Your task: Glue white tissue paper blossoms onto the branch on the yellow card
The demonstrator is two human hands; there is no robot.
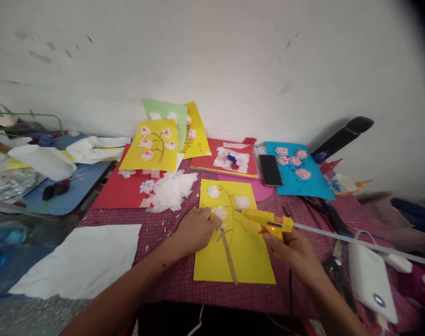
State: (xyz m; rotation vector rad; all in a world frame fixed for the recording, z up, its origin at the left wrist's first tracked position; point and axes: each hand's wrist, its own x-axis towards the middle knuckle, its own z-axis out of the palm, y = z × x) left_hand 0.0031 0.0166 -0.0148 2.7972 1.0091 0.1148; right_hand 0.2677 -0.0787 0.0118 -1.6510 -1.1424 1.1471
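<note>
My right hand (292, 247) grips a yellow hot glue gun (264, 218), its nozzle pointing left over a yellow sheet (247, 261). A small orange light glows on the gun, and a long pale glue stick (338, 237) trails out of its rear. On the sheet are a drawn branch and white paper tufts (242, 202). My left hand (196, 231) rests at the sheet's left edge, fingers closed by a tuft (219, 213); what they pinch is hidden. A thin wooden stick (229, 261) lies slantwise on the sheet, its upper end beside those fingertips.
Torn white paper (172, 190) is heaped behind my left hand. Finished flower cards stand at the back, including a yellow card (152, 161) and a blue card (294, 184). A phone (270, 170), scissors (336, 266) and white power bank (371, 275) lie rightward; a white sheet (86, 261) lies left.
</note>
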